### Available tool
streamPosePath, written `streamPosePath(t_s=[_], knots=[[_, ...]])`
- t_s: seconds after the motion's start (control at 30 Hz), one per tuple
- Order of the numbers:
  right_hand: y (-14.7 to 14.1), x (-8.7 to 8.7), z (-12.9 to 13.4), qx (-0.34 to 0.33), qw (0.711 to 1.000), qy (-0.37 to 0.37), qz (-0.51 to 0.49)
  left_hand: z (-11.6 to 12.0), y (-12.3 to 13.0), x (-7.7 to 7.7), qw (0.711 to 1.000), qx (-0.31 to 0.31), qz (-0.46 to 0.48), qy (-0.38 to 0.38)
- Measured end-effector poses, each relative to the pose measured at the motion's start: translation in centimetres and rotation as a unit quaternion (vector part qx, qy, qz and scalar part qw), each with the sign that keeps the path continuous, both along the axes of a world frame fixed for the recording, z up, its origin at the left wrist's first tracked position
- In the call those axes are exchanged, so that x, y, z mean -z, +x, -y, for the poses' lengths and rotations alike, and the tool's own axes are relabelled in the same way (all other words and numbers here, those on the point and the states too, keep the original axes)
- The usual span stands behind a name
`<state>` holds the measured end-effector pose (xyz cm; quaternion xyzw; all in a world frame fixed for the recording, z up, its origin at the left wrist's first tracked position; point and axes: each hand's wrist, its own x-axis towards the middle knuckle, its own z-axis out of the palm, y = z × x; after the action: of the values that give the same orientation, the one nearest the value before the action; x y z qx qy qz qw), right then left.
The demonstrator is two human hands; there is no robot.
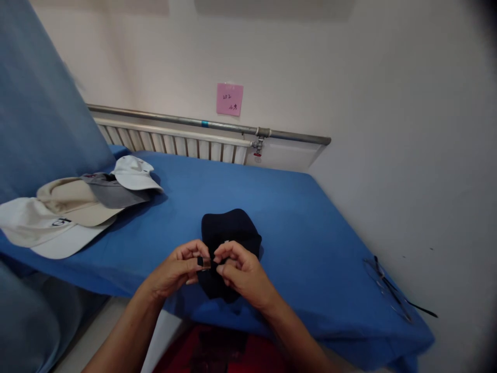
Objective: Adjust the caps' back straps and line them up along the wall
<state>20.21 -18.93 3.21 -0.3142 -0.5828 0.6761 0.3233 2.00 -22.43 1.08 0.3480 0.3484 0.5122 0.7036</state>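
Note:
A dark navy cap (pixel 231 225) lies on the blue-covered table in front of me, its back strap side toward me. My left hand (pixel 180 265) pinches the cap's strap at a small brownish metal buckle (pixel 206 263), thumb on top. From the other side, my right hand (pixel 240 269) has its thumb and forefinger closed together on the strap close to the buckle. The fingers hide part of the strap, so how it runs through the buckle cannot be made out.
Several caps in white, beige and grey overlap in a row at the left, with a white cap (pixel 134 173) farthest back. Glasses (pixel 390 287) lie at the table's right edge. A radiator (pixel 174 141) and pipe (pixel 295 136) run along the wall; a blue curtain (pixel 46 103) hangs left.

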Motion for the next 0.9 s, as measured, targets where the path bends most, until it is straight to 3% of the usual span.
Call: streamPosePath(t_s=[0.2, 0.33, 0.47, 0.6, 0.73, 0.9], knots=[[-0.3, -0.7, 0.2, -0.004, 0.999, 0.027, -0.025, 0.0, 0.0, 0.0, 0.999, 0.035, -0.019, -0.001], [-0.1, -0.9, 0.0, -0.041, 0.999, 0.026, 0.007, 0.2, -0.6, -0.2, 0.999, 0.018, -0.024, 0.015], [-0.1, -0.7, 0.1, -0.028, 0.999, 0.016, 0.003, 0.2, -0.6, -0.2, 0.998, 0.015, -0.053, 0.020], [-0.3, -0.8, 0.3, -0.018, 0.998, 0.053, 0.026, 0.2, -0.2, -0.3, 0.997, 0.025, -0.072, 0.012], [-0.3, -1.1, 0.5, 0.014, 0.981, 0.185, 0.062, 0.4, -0.4, -0.7, 0.998, 0.006, -0.048, 0.034], [-0.1, -1.5, 1.0, 0.018, 0.896, 0.434, 0.092, 1.0, -1.4, -1.0, 0.994, 0.022, -0.047, 0.092]])
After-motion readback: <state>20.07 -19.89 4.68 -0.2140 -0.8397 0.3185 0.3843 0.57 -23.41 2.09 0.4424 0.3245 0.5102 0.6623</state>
